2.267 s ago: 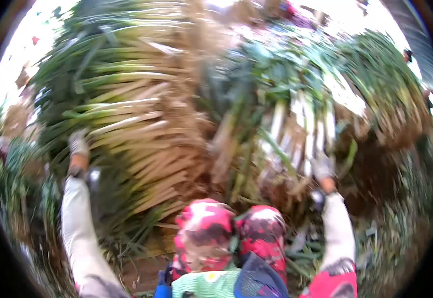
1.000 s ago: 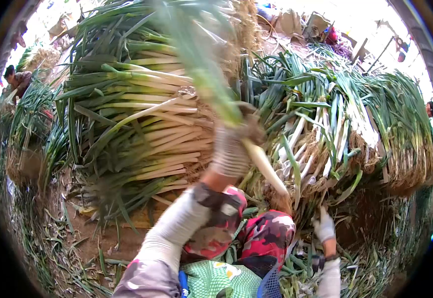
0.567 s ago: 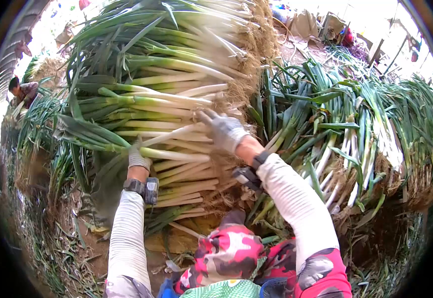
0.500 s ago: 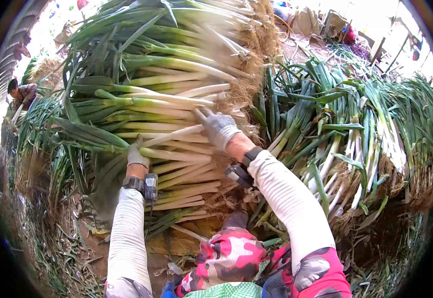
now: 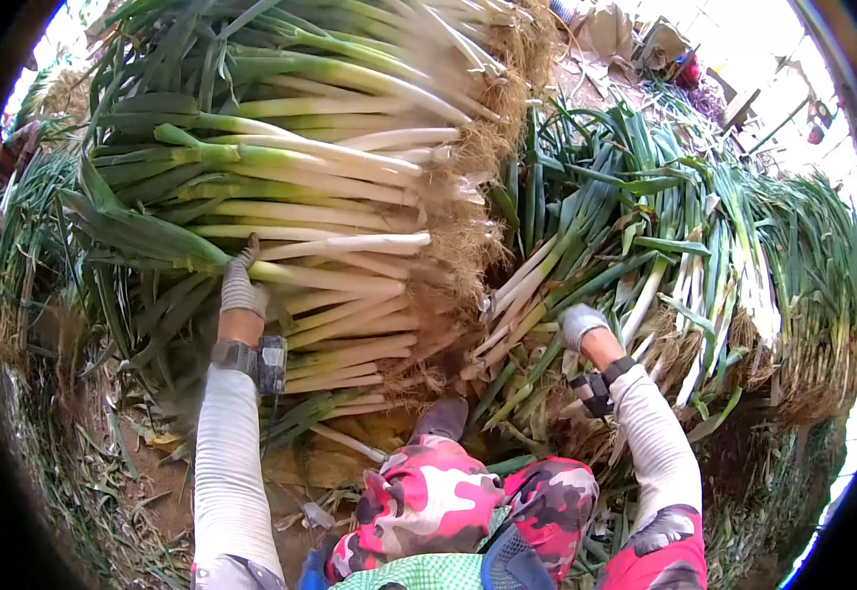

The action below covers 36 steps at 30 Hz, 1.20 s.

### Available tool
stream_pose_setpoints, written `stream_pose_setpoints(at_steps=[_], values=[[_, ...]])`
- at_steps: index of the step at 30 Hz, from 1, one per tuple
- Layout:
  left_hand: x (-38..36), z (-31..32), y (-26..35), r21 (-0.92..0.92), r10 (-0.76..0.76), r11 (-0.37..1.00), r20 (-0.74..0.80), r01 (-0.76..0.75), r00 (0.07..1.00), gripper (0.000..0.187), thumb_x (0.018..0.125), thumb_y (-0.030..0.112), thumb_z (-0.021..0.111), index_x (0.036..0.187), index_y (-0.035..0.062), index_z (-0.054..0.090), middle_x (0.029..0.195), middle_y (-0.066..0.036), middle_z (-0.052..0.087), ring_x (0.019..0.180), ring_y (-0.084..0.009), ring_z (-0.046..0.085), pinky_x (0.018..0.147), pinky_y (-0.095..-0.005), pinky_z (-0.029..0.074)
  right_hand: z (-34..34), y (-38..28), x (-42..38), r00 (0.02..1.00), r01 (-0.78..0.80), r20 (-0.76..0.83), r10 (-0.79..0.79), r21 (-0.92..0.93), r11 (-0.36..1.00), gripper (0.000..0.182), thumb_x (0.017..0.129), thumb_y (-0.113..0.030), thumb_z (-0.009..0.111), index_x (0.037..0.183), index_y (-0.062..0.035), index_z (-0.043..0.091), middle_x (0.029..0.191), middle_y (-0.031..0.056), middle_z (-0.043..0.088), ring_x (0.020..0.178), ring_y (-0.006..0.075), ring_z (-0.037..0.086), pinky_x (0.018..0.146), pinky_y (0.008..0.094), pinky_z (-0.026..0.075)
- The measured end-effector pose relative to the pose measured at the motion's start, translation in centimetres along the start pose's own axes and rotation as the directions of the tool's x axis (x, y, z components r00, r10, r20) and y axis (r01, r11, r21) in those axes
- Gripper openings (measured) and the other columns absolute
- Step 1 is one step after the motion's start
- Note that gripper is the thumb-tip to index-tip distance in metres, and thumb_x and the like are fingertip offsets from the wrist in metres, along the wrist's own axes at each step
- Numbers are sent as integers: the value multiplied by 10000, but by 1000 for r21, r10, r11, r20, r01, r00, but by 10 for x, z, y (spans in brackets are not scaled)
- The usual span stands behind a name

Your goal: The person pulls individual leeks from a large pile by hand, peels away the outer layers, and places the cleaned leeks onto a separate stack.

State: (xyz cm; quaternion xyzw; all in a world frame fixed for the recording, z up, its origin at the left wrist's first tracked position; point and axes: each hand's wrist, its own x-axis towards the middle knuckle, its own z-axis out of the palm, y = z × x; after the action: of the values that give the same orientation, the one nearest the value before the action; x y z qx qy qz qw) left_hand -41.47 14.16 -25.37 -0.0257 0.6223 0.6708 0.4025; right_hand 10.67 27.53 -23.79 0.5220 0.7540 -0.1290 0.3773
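Observation:
My left hand (image 5: 241, 281), in a light glove, rests at the lower left of a big pile of long green onions (image 5: 350, 187). Its fingers are bent against a stalk where white turns to green; most of them are hidden, so its grip is unclear. The onions lie sideways, green leaves left, bushy roots right. My right hand (image 5: 583, 323), also gloved, is at the near left edge of a second heap of onions (image 5: 635, 246). Its fingertips point in among the stalks and are partly out of sight.
More onions with roots downward (image 5: 817, 295) stand at the far right, and others (image 5: 30, 226) at the far left. Loose leaves litter the brown ground (image 5: 153, 482). A sack (image 5: 603, 34) lies at the top right. My knees are at the bottom centre.
My right hand has left the big pile and moved right and down to the second heap. My left hand stays at its stalk. The view has shifted, so the pile appears farther left and higher.

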Motion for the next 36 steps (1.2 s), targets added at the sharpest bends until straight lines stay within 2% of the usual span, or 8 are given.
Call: stream_pose_setpoints(at_steps=[6, 10, 14, 23, 28, 32, 34, 36], values=[[6, 3, 3, -115, -20, 993, -55, 14, 998, 501, 741, 291, 760, 1122, 79, 514, 1026, -92, 556, 951, -260, 504, 857, -463, 454, -127, -119, 26, 352, 549, -936, -32, 178, 816, 556, 837, -228, 566, 1300, -13, 346, 1199, 241, 506, 1016, 408, 549, 862, 430, 459], [-85, 27, 37, -182, 122, 977, 43, -112, 992, 506, 738, 214, 745, 1129, 22, 489, 1039, -124, 515, 987, -282, 494, 869, -455, 438, -158, -168, 43, 790, 371, -613, -5, 473, 799, 357, 838, -214, 543, 1112, 12, 502, 938, 282, 613, 963, 422, 585, 842, 452, 468], [-94, 69, 94, -142, 381, 924, 242, -356, 893, 550, 703, 363, 737, 1119, 69, 529, 1031, -111, 534, 955, -222, 515, 758, -455, 442, -139, -149, 11, 649, 444, -748, -137, 226, 867, 188, 806, -111, 520, 970, -29, 566, 835, 193, 660, 731, 346, 659, 626, 418, 530], [4, 128, 102, 250, 271, 944, -224, -214, 936, 671, 651, 397, 750, 1151, -1, 544, 1125, -155, 564, 947, -287, 547, 795, -408, 478, -86, -103, -60, 236, 781, -928, -289, 4, 624, 131, 723, -5, 522, 823, -89, 529, 601, 123, 548, 541, 331, 568, 447, 408, 431], [-1, 131, 99, 411, 394, 887, -432, -212, 811, 854, 569, 358, 816, 1204, -95, 470, 1222, -204, 520, 1007, -273, 556, 851, -363, 475, 92, 42, -84, 940, 70, -340, -19, 138, 988, 289, 845, -170, 498, 1123, -127, 565, 840, 222, 625, 806, 402, 603, 713, 494, 465], [22, 110, 86, 523, 471, 835, -523, -169, 710, 830, 546, 297, 837, 1146, -146, 474, 1138, -237, 555, 961, -270, 577, 776, -338, 513, 216, 92, -221, 957, 65, -278, 84, 487, 871, 231, 828, -183, 547, 1051, -123, 564, 770, 208, 626, 712, 436, 591, 671, 490, 490], [-45, 100, 93, 311, 346, 918, -319, -248, 882, 1004, 470, 201, 877, 1231, -116, 304, 1200, -271, 491, 1000, -310, 551, 936, -317, 416, 235, 79, -270, 951, -122, -95, 294, 760, 639, 364, 776, -187, 610, 1124, -82, 580, 878, 256, 622, 846, 384, 619, 713, 456, 496], [-43, 87, 79, 195, 573, 820, -252, -539, 780, 902, 525, 133, 850, 1232, -90, 337, 1166, -232, 514, 985, -288, 552, 925, -318, 417, 374, 101, -277, 836, -226, -295, 462, 583, 780, 415, 767, -194, 617, 1142, -25, 563, 916, 255, 624, 880, 401, 602, 771, 444, 489]])
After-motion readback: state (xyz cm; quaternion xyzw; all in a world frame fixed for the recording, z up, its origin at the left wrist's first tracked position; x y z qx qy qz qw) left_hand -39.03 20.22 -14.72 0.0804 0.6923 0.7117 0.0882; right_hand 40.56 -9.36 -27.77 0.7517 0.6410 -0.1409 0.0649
